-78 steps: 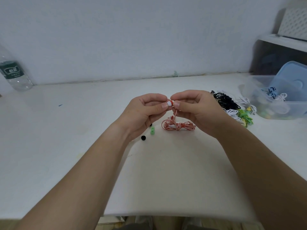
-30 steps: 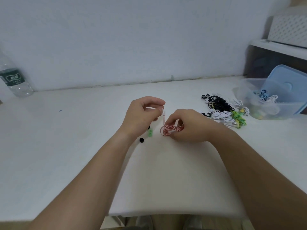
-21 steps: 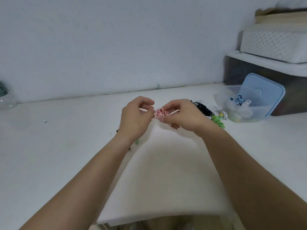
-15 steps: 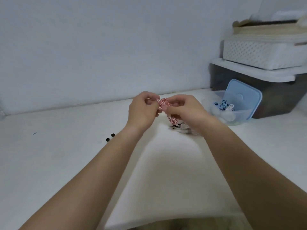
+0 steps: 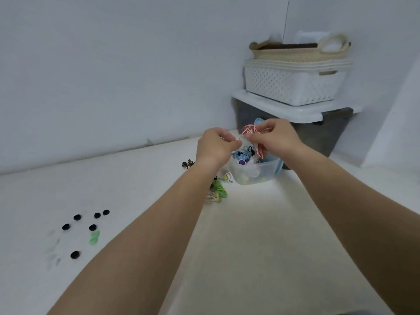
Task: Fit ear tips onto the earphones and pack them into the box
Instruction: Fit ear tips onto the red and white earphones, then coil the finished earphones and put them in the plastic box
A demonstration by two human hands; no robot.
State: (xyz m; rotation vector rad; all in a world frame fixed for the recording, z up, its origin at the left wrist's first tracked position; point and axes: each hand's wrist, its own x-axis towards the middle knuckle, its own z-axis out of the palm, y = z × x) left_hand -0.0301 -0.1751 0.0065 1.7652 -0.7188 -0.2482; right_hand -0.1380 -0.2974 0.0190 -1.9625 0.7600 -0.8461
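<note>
Right of frame centre, both hands, left (image 5: 216, 145) and right (image 5: 276, 136), pinch the red-and-white coiled earphones (image 5: 251, 130) above the clear box (image 5: 256, 171). 6 black ear tips (image 5: 77, 217) dot the worktop (image 5: 261, 246) at lower left.

The box (image 5: 256, 175) is sitting on the bench (image 5: 261, 235) at the far right, with earphones lying in it and its lid (image 5: 279, 167) standing against its right side. Both hands are holding the coiled earphones (image 5: 250, 129) above the box, the left hand (image 5: 216, 146) to the left of the coil and the right hand (image 5: 276, 136) to its right. More earphone bundles (image 5: 219, 190) are lying just left of the box. Loose ear tips (image 5: 77, 217) are lying well apart, at the near left. Behind the box a storage bin (image 5: 318, 135) is standing, carrying a lattice basket (image 5: 291, 85), with a woven basket (image 5: 295, 53) sitting in that.
</note>
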